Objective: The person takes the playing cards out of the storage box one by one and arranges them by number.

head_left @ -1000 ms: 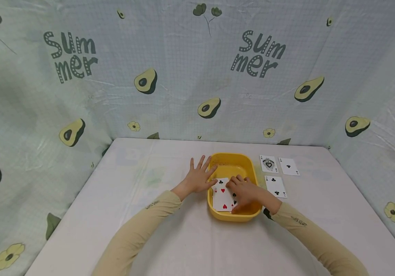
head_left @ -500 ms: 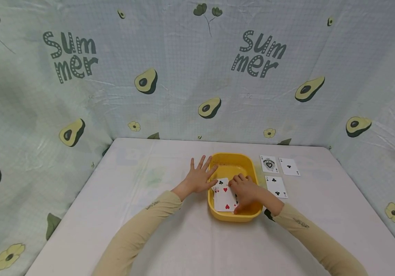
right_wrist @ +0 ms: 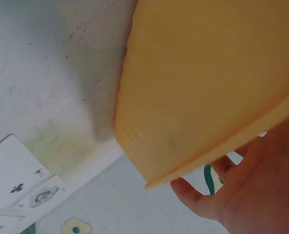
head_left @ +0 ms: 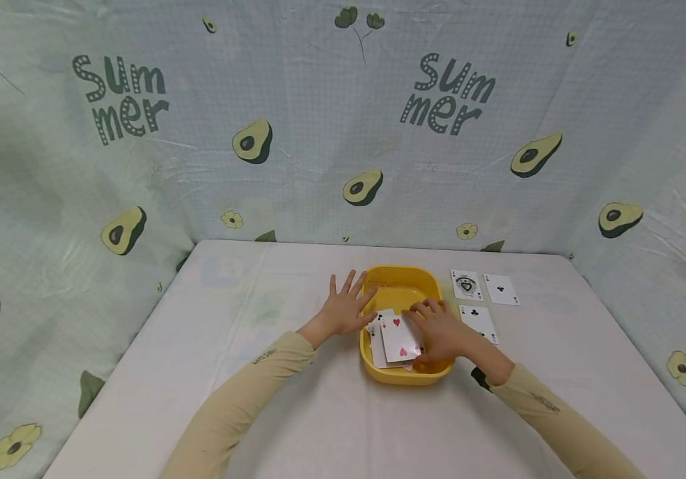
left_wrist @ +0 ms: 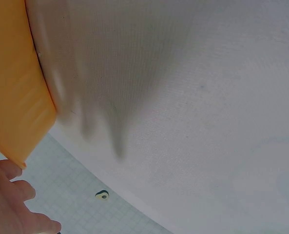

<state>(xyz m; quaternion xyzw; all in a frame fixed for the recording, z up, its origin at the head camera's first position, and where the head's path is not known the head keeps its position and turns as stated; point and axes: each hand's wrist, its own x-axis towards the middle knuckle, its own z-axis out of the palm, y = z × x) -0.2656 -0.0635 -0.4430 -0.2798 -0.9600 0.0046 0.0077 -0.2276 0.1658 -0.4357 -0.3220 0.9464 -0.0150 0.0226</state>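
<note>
A yellow plastic tray (head_left: 405,380) stands on the table, with several playing cards lying inside. My right hand (head_left: 441,330) pinches a playing card with red hearts (head_left: 399,336) by its right side, above the other cards (head_left: 376,346) in the tray. Spread fingers of my left hand (head_left: 343,314) lie at the tray's left rim, with the thumb reaching over it toward the cards. In the left wrist view, the left hand's fingertips touch the tray (left_wrist: 12,83). The tray's wall (right_wrist: 207,73) hides the held card from the right wrist view.
Right of the tray lie an ace of clubs (head_left: 502,289), a two of clubs (head_left: 478,320) and an ace with a large ornate emblem (head_left: 466,286). A patterned cloth (head_left: 319,120) hangs behind and beside the white table (head_left: 295,412).
My right hand has shifted up and to the right, lifting the hearts card off the cards beneath and uncovering more of them. The left hand stays at the rim.
</note>
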